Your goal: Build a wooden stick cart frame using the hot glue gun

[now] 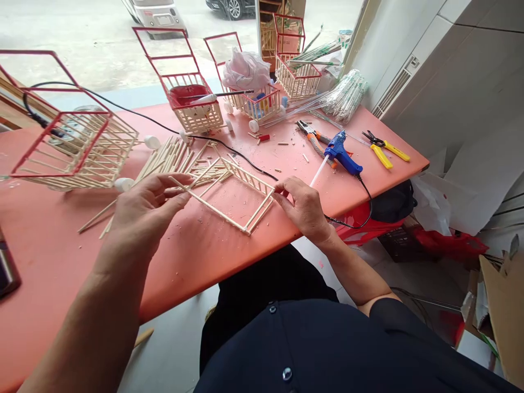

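Note:
A small open frame of pale wooden sticks (216,210) is held at the front of the pink table (184,262), with a row of short rungs along its far side. My left hand (141,210) pinches its left corner between thumb and fingers, beside a stick end that juts out. At the right corner, the fingertips of my right hand (303,204) are closed on the frame. Loose wooden sticks (164,164) lie piled behind my left hand. A blue glue gun (344,154) with a white glue stick rests beyond my right hand.
Pliers (313,136) and yellow-handled wire cutters (385,148) lie at the right. Several miniature stick carts, including one with a red lining (196,109), stand at the back. A black cable (229,147) crosses the table. Bundled clear sticks (346,95) lie at the far right.

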Demonstrator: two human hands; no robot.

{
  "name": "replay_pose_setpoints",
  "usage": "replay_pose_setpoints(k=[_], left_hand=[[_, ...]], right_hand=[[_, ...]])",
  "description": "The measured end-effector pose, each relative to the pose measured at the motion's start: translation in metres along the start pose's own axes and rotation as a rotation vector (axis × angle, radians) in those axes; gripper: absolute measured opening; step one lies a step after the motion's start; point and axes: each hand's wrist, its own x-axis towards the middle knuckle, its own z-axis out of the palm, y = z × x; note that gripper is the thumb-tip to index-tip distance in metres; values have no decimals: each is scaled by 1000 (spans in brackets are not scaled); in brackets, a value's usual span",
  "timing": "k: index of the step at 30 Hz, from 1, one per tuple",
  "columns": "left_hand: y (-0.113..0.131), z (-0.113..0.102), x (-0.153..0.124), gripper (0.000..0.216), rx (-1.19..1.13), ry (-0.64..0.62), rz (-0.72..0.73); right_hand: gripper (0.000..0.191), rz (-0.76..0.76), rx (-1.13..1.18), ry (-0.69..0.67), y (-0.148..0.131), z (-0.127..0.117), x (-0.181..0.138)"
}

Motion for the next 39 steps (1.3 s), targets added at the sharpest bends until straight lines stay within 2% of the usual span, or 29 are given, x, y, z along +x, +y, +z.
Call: replay_pose_setpoints(k=[3,7,10,16,19,24,27,34,36,39], left_hand=[[4,3,-4,27,1,-31,14],[7,1,-16,12,7,17,78],[10,-5,-32,9,47,51,116],[1,-21,-60,17,127,84,141],[-8,-24,-70,18,159,83,90],[-14,-24,-87,24,72,30,59],[-15,-25,-96,27,123,4,4],[-22,-37,-104,43,230,-83,83],[-19,-41,-104,42,231,-54,116],[-10,-46,-99,31,222,82,194]], right_hand=[[9,-17,10,23,0,0,1],[10,-55,23,57,-4,-5,2],[11,-63,44,55,-10,-9,3],[10,-34,88,-50,-13,-6,11],[9,-17,104,-107,-10,-2,19],[7,24,173,-173,-6,5,33],[6,67,182,-215,-5,8,41],[11,112,168,-246,-4,13,47],[13,122,165,-253,-4,11,44],[18,142,172,-217,-6,4,35]])
